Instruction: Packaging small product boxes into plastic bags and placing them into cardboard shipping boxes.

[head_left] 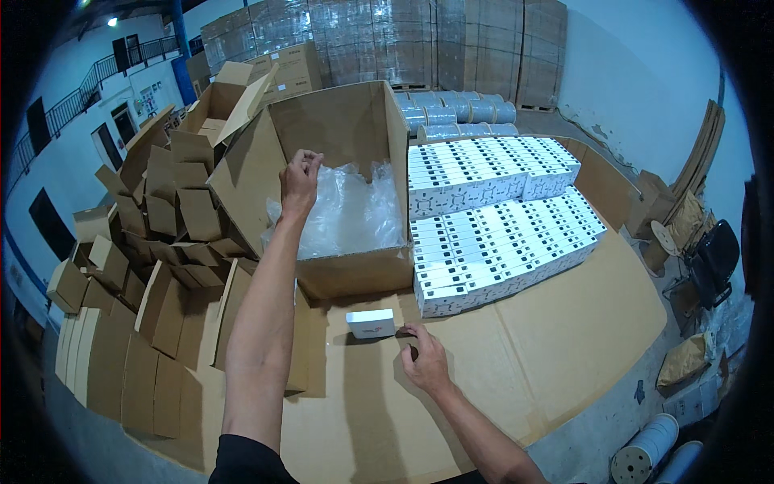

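The left hand [300,179] reaches into the open cardboard carton [339,129], fingers pinched together on the edge of the clear plastic liner [347,214]. The right hand [425,360] rests on the cardboard-covered tabletop [516,339], fingers loosely curled, fingertips just beside a small white box [371,323] lying before the carton.

White walls [645,73] all round, with a railed upper walkway [89,85] and a ceiling lamp [111,22] at upper left. Wrapped pallet stacks [387,40] along the top centre. Grey concrete floor [597,436] at lower right, under flattened cardboard sheets [564,323]. Black chair [713,258] at the right edge, leaning boards [701,153] above it.
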`<action>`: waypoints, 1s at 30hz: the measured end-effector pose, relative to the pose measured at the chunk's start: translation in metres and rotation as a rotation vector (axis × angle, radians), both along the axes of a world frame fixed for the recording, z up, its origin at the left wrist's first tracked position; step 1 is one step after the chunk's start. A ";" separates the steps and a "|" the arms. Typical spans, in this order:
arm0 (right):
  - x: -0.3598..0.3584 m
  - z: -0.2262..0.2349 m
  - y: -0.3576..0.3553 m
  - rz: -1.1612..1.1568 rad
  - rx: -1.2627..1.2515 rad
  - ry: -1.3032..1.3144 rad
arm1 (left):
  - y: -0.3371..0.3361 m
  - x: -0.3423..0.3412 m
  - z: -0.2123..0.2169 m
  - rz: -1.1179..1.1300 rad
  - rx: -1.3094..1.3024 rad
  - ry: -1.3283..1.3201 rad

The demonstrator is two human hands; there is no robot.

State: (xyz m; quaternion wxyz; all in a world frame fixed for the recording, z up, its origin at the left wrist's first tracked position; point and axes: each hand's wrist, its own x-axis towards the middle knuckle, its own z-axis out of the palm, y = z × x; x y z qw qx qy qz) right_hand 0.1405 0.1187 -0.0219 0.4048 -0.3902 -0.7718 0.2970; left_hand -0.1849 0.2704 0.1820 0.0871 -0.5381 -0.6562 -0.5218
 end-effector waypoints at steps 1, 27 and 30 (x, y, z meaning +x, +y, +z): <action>0.000 0.000 0.000 -0.001 -0.003 0.000 | 0.003 -0.002 -0.003 0.025 0.017 -0.047; -0.005 0.001 0.001 0.007 -0.020 0.025 | 0.105 0.026 -0.063 -0.113 -0.354 0.728; -0.004 -0.002 0.003 0.014 -0.026 0.052 | 0.109 0.020 -0.053 -0.121 -0.266 0.470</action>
